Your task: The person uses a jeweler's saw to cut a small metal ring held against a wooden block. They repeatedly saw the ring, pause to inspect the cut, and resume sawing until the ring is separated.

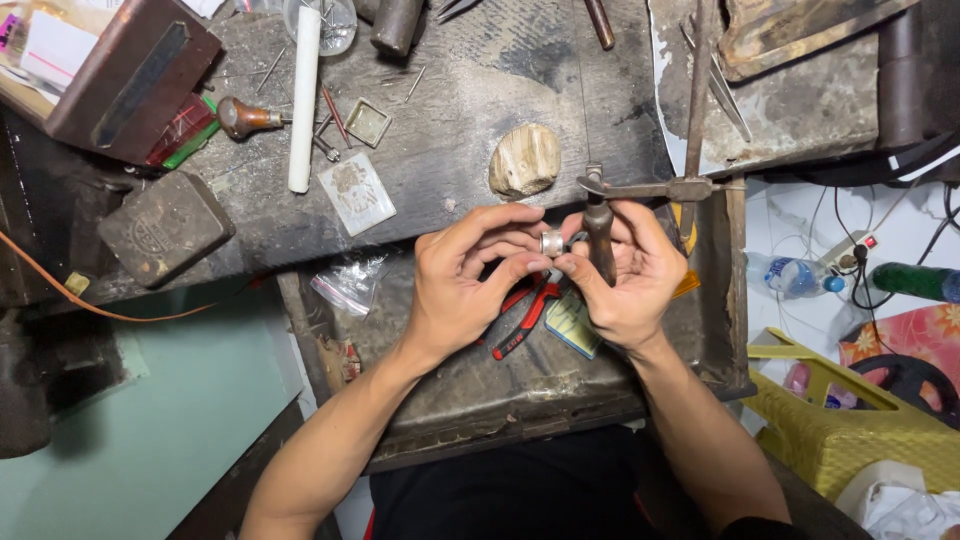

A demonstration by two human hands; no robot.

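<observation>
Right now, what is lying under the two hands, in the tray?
Red-handled pliers and a small blue packet show beneath the left hand and right hand; their upper parts are covered.

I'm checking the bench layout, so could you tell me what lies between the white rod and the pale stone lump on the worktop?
In the head view, a small square metal frame and a flat pale plate lie between the white rod and the pale stone lump.

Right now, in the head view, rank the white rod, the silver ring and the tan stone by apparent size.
1. white rod, longest by far
2. tan stone
3. silver ring, pinched between both hands' fingertips, clearly smallest
</observation>
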